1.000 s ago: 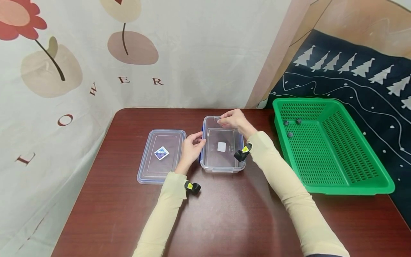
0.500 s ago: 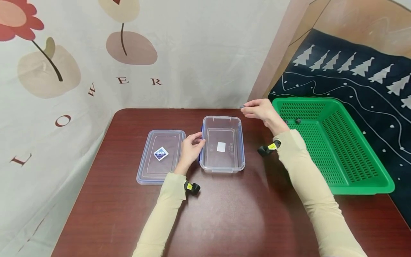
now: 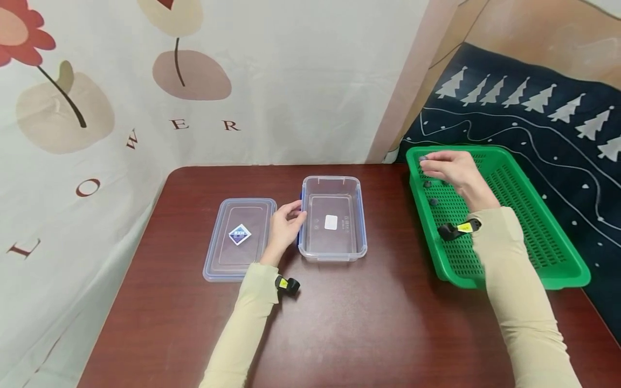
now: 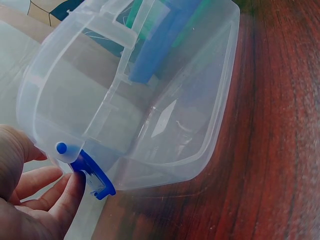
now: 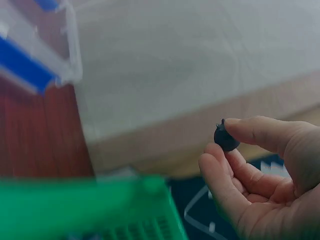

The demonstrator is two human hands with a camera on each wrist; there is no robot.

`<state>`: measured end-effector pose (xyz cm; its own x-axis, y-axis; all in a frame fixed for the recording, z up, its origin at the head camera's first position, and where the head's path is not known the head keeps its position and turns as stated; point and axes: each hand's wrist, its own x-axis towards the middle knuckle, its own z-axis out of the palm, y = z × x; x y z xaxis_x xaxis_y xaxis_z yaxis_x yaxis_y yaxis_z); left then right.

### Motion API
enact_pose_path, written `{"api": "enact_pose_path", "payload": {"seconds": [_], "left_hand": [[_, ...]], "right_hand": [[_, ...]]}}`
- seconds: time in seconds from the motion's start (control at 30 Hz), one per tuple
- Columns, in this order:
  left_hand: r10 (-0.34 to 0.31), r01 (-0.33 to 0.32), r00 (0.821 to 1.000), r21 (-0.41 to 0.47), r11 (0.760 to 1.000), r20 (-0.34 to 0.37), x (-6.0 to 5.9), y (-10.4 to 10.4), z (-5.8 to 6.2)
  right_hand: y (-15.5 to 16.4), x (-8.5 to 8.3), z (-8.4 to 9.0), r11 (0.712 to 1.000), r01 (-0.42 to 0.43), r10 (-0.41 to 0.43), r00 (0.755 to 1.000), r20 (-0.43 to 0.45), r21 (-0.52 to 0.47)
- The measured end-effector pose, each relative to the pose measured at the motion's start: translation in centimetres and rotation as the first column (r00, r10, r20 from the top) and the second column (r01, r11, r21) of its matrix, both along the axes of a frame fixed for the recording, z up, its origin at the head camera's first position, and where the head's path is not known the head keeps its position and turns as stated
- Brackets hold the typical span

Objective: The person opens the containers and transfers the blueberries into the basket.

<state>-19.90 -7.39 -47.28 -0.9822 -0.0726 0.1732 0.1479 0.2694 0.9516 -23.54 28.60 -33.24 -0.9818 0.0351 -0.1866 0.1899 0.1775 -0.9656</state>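
Observation:
My right hand (image 3: 453, 170) pinches a dark blueberry (image 5: 226, 138) between thumb and fingertips. It hangs over the far left end of a green basket (image 3: 548, 215). Inside that basket lie a few more blueberries (image 3: 434, 202), one partly behind the hand. My left hand (image 3: 285, 223) is at the left side of a clear plastic food container (image 3: 332, 245), its fingers touching the blue latch (image 4: 95, 175) there. The container stands without its lid. That lid (image 3: 233, 256), clear with a blue-and-white label, lies flat on the table to the left, close beside the left hand.
Everything stands on a dark reddish-brown wooden table (image 3: 339, 323). A pale printed curtain (image 3: 310, 81) hangs along its far edge. On the far right is navy cloth (image 3: 485, 124) with white trees. A black wrist camera (image 3: 456, 230) sits on the right sleeve.
The right hand has moved right with the blueberry, from over the container to over the green basket. My left hand stays by the container, and the view has shifted slightly.

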Motion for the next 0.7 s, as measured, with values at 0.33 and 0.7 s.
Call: {"api": "enact_pose_path", "payload": {"seconds": [0.33, 0.7], "left_hand": [[0.005, -0.005, 1.000, 0.000, 1.000, -0.002, 0.3, 0.1, -0.1], [-0.012, 0.012, 1.000, 0.005, 1.000, -0.021, 0.3, 0.7, -0.4]], "right_hand": [[5.3, 0.4, -2.8, 0.997, 0.035, -0.030, 0.996, 0.089, -0.061], [7.9, 0.6, -5.1, 0.990, 0.141, -0.133, 0.970, 0.204, -0.028]]}}
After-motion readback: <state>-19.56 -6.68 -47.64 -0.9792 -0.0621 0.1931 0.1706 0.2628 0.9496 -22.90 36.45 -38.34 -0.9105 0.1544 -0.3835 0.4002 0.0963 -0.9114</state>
